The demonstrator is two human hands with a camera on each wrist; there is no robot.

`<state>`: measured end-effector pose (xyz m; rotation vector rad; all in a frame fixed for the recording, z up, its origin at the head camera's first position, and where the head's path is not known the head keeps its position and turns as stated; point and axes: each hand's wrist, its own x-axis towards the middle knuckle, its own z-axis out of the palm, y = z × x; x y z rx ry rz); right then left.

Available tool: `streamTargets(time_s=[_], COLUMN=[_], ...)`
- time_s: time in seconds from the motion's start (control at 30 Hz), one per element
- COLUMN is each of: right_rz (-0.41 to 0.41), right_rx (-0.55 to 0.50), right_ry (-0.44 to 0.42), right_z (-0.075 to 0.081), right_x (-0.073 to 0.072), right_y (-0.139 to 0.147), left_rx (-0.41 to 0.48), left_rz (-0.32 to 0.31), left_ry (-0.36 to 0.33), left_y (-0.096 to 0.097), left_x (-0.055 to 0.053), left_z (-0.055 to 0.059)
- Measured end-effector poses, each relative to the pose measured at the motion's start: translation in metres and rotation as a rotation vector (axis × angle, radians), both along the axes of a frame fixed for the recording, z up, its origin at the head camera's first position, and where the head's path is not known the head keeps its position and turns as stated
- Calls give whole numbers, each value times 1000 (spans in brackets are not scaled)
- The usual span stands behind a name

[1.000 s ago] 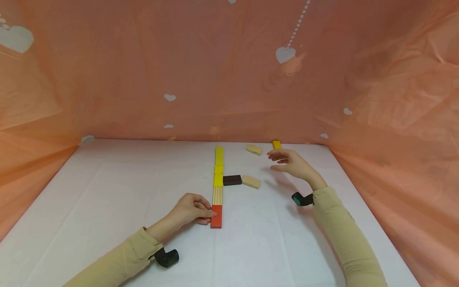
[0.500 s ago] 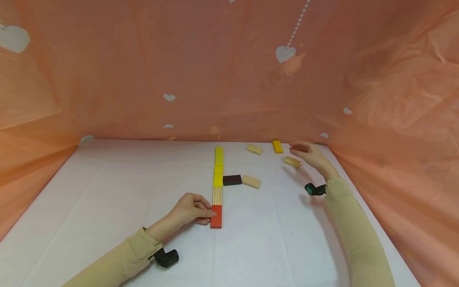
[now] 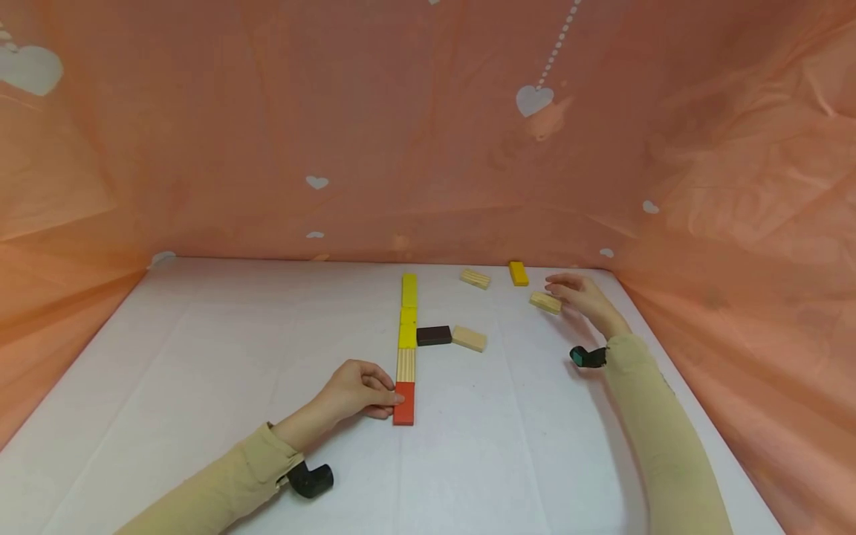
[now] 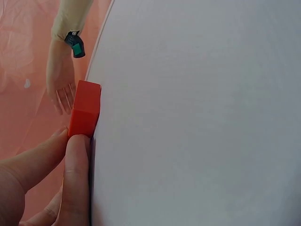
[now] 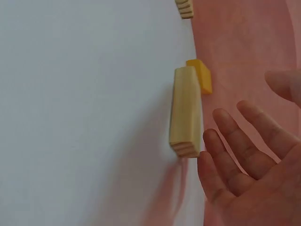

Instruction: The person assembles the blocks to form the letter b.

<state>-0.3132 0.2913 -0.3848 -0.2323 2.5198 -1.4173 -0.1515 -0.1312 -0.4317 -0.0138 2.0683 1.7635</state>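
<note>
In the head view a red wooden block [image 3: 404,413] ends the near side of a straight row. Thumb and fingertips of my left hand [image 3: 356,388] pinch it at its left edge; in the left wrist view they meet the red block [image 4: 87,106] at its lower end. Beyond it in the row lie a striped plain block [image 3: 406,365] and yellow blocks [image 3: 408,327]. My right hand [image 3: 588,301] hovers at the far right with spread fingers, beside a loose plain wooden block [image 3: 545,303]. The right wrist view shows that wooden block [image 5: 185,108] left of the fingertips, nothing held.
A dark brown block [image 3: 433,336] and a pale block [image 3: 469,339] extend rightward from the row. Farther back lie another striped block [image 3: 475,279] and an orange-yellow block [image 3: 518,273]. An orange curtain [image 3: 428,148] closes off the white table's back and sides.
My right hand has moved right, uncovering the loose plain wooden block and the orange-yellow block, then lowered slightly near the plain one. My left hand stays on the red block.
</note>
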Motion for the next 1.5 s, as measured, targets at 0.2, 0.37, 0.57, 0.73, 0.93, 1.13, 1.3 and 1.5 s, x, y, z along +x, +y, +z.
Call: streamTargets(time_s=[0.2, 0.37, 0.57, 0.73, 0.93, 1.13, 1.3, 1.5], right_rz=[8, 31, 49, 66, 73, 61, 48, 70], right_rx=[46, 88, 144, 189, 250, 294, 318, 309], right_ry=[35, 32, 53, 79, 143, 173, 181, 212], right_z=[-12, -19, -23, -24, -25, -24, -24, -18], right_x=[-5, -9, -11, -11, -9, -8, -6, -1], right_y=[3, 5, 5, 4, -1, -7, -8, -9], left_rx=[0, 10, 17, 10, 2, -1, -7, 10], left_rz=[1, -4, -7, -11, -6, 5, 5, 1], left_ry=[1, -2, 4, 0, -11, -9, -8, -13], left_y=[1, 0, 0, 0, -1, 0, 0, 1], left_x=[0, 0, -1, 0, 0, -1, -1, -2], left_z=[0, -1, -3, -1, -2, -4, -5, -4])
